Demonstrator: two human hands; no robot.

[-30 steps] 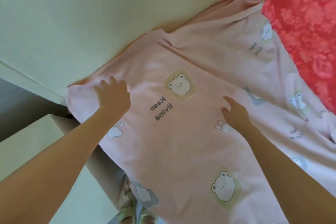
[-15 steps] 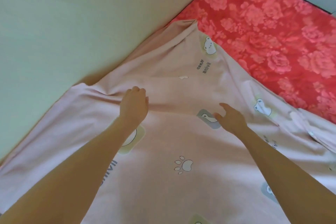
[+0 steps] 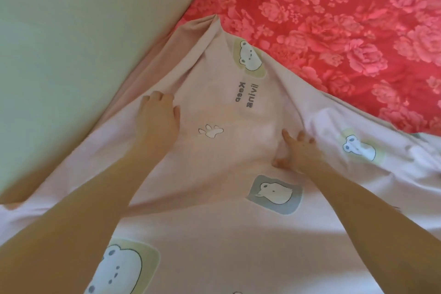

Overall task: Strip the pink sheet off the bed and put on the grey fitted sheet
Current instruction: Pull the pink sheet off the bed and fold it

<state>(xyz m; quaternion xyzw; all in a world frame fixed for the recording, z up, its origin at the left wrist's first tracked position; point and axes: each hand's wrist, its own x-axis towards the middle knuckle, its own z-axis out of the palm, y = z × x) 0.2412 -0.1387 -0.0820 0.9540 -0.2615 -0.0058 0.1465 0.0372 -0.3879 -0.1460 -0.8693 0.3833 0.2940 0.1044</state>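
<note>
Touching pink sheet (image 3: 214, 234) over red mattress (image 3: 334, 31): left hand (image 3: 157, 119), right hand (image 3: 300, 153).

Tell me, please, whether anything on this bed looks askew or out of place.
The pink sheet lies pulled back and rumpled into folds, leaving the red floral cover beyond it bare. That fits stripping it; nothing else stands out.

1. The sheet (image 3: 214, 210) covers the near and middle bed, narrowing to a peak at far centre.
2. The uncovered mattress (image 3: 346, 31) lies far right, behind the sheet's edge.
3. The wall (image 3: 71, 31) runs along the sheet's left edge.
4. The left hand (image 3: 157, 119) grips the sheet near the wall; the right hand (image 3: 300, 153) rests on it right of centre, beside bunched folds.
</note>
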